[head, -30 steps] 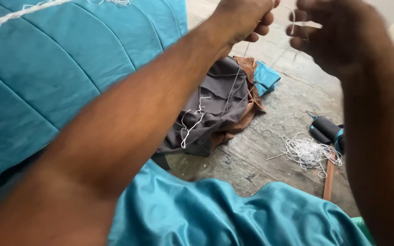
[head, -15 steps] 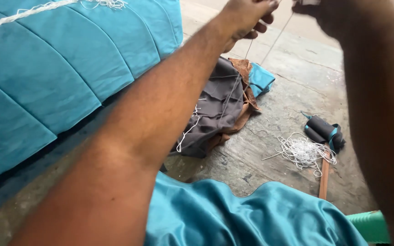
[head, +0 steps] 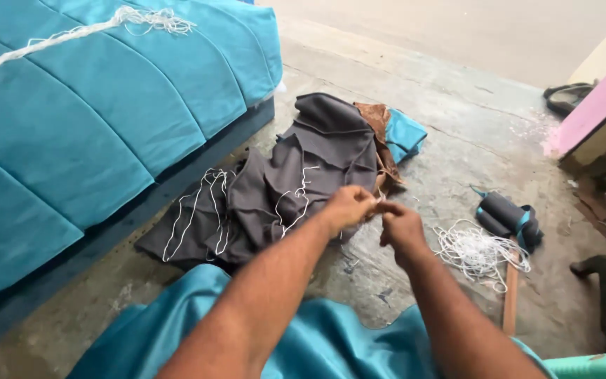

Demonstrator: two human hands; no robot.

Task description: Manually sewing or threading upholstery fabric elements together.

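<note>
Both hands have come down since half a second ago: then they were raised to the top edge of the view, now they meet low in the middle, over the concrete floor (head: 457, 154). The left hand (head: 347, 207) and the right hand (head: 402, 226) touch at the fingertips, both pinched nearly closed. A thin white thread showed between them in the earlier views; now it is too fine to make out, so I cannot tell for certain what the fingers grip.

No container shows.

Just behind the hands lies a heap of grey cloth (head: 296, 182) with white thread strands (head: 198, 210) across it, and a brown and a blue scrap at its far end. To the right of the right hand, near it on the floor, is a loose tangle of white thread (head: 478, 253), with a dark roll tied with a blue strap (head: 508, 216) just beyond it and a wooden stick (head: 510, 298) beside it. Teal fabric (head: 317, 344) spreads under the forearms. A teal quilted cushion (head: 92, 105) fills the left side, with a white cord (head: 71, 35) on top.
</note>
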